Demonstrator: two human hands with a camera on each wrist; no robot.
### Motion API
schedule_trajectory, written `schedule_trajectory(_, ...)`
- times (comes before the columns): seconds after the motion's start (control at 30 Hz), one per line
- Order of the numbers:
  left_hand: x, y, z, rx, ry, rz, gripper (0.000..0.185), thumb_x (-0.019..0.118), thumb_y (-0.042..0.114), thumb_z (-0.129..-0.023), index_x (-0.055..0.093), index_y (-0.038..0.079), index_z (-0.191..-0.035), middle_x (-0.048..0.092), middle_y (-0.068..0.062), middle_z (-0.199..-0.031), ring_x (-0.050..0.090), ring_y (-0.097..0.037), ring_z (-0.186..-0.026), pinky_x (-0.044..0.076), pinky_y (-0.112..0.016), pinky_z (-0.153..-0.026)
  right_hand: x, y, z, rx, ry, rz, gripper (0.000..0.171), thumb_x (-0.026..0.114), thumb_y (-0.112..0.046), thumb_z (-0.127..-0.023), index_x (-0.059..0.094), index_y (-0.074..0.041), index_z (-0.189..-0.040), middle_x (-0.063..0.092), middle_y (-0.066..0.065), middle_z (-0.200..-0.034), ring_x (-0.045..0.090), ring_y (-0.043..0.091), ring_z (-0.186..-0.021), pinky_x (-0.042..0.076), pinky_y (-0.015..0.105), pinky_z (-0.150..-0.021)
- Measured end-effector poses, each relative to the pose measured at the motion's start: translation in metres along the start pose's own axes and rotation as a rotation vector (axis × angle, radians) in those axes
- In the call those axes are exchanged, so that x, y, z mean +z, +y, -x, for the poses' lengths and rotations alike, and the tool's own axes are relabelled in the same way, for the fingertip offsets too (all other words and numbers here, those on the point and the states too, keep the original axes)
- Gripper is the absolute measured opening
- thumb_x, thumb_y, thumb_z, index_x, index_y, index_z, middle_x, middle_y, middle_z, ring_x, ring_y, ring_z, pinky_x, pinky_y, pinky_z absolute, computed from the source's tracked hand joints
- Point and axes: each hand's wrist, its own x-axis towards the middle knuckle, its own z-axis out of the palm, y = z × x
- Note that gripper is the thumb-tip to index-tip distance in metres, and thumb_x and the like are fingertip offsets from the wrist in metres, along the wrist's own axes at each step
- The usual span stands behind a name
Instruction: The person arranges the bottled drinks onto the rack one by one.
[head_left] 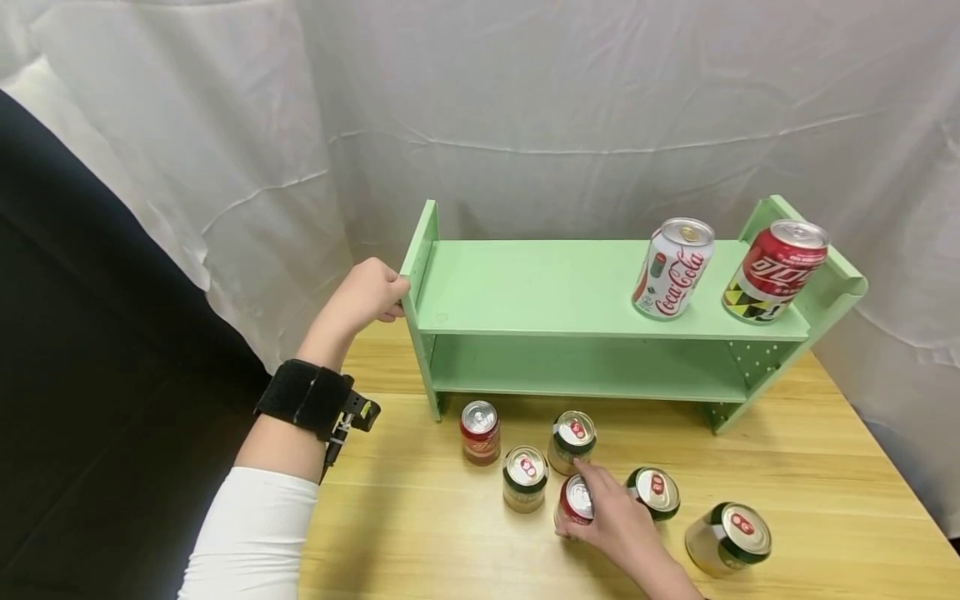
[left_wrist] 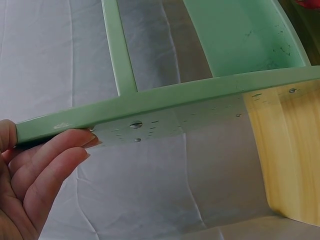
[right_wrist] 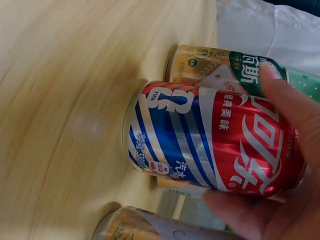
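Cans crowd the pale wooden desk (head_left: pixel 825 467) in front of the mint-green two-tier wooden shelf (head_left: pixel 570 287), and that crowding is the main risk I see. The right hand (head_left: pixel 618 525) has its fingers (right_wrist: pixel 292 107) and thumb curled round a red, white and blue striped drink can (right_wrist: pixel 215 145), which stands on the desk just beside a gold-and-green can (head_left: pixel 572 440) and another green-topped can (head_left: pixel 654 492). If the hand swings sideways as it lifts, the can may well knock one of those neighbours over, and a rolling can could leave the desk.

The left hand (head_left: pixel 367 296) grips the shelf's left side panel, fingers (left_wrist: pixel 47 167) wrapped round its edge. Should that grip slacken or tug, I think the light shelf could shift or rock, and the white cola can (head_left: pixel 672 268) and the red cola can (head_left: pixel 775 271) on the top board, near the right end, could topple.
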Motion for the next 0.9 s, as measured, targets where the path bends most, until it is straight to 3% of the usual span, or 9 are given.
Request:
schedule_trajectory(0.17, 0.0, 0.001, 0.001, 0.002, 0.006, -0.017, 0.034, 0.037, 0.01, -0.085, 0.026, 0.016, -0.053, 0.061, -0.01, -0.057, 0.065, -0.023, -0.071, 0.051, -0.027, -0.067, 0.004, -0.004, 0.001, 0.1, -0.053, -0.08, 0.09, 0.089, -0.031, -0.055, 0.049, 0.0, -0.128, 0.059, 0.018, -0.115, 0.063, 0.035, -0.096, 0.056, 0.048, -0.075)
schedule_trajectory(0.27, 0.0, 0.0, 0.002, 0.004, 0.011, -0.026, 0.034, 0.038, 0.011, -0.084, 0.028, 0.016, -0.052, 0.063, -0.007, -0.06, 0.065, -0.023, -0.07, 0.049, -0.026, -0.065, 0.008, -0.004, 0.002, 0.111, -0.015, -0.103, 0.087, 0.089, -0.028, -0.056, 0.049, 0.001, -0.127, 0.058, 0.02, -0.116, 0.062, 0.035, -0.098, 0.055, 0.049, -0.079)
schedule_trajectory(0.5, -0.002, 0.001, 0.004, 0.007, 0.011, -0.012, 0.034, 0.038, 0.01, -0.085, 0.029, 0.015, -0.053, 0.061, -0.008, -0.06, 0.06, -0.019, -0.063, 0.05, -0.026, -0.064, 0.012, -0.005, 0.003, 0.121, 0.042, -0.09, 0.081, 0.088, -0.029, -0.056, 0.052, -0.002, -0.123, 0.061, 0.018, -0.114, 0.063, 0.032, -0.095, 0.055, 0.048, -0.074)
schedule_trajectory(0.73, -0.001, 0.002, 0.003, 0.01, 0.015, -0.009, 0.033, 0.038, 0.009, -0.085, 0.031, 0.014, -0.053, 0.061, -0.007, -0.061, 0.06, -0.019, -0.063, 0.05, -0.025, -0.062, 0.008, -0.006, 0.003, 0.153, 0.047, -0.076, 0.078, 0.087, -0.032, -0.056, 0.053, -0.003, -0.12, 0.062, 0.014, -0.109, 0.063, 0.029, -0.092, 0.055, 0.044, -0.07)
schedule_trajectory(0.9, -0.001, 0.001, 0.005, 0.011, 0.011, -0.024, 0.033, 0.038, 0.01, -0.086, 0.03, 0.014, -0.053, 0.06, -0.007, -0.061, 0.058, -0.018, -0.061, 0.048, -0.025, -0.063, -0.006, -0.012, 0.001, 0.13, 0.027, -0.048, 0.08, 0.088, -0.037, -0.053, 0.054, -0.004, -0.118, 0.063, 0.011, -0.103, 0.064, 0.026, -0.084, 0.055, 0.039, -0.063)
